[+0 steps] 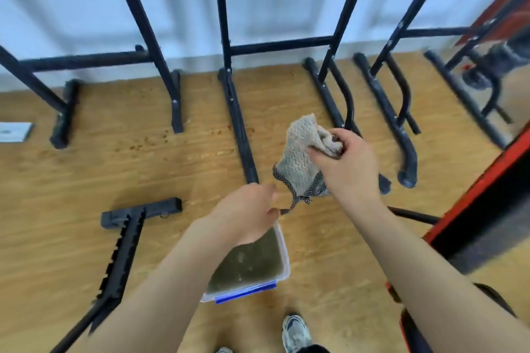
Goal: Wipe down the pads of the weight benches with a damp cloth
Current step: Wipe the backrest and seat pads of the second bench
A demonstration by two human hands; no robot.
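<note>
Above the tub (pixel 284 255) of murky water the right hand (pixel 344 165) clutches the bunched cloth (pixel 299 156) — the left hand (pixel 246 213), hiding the tub's far corner, pinches its dangling hem.

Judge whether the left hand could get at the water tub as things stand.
Probably yes: the left hand hangs over the far end of the tub with nothing between, though its fingers seem to pinch the trim of the cloth held by the right hand.
</note>
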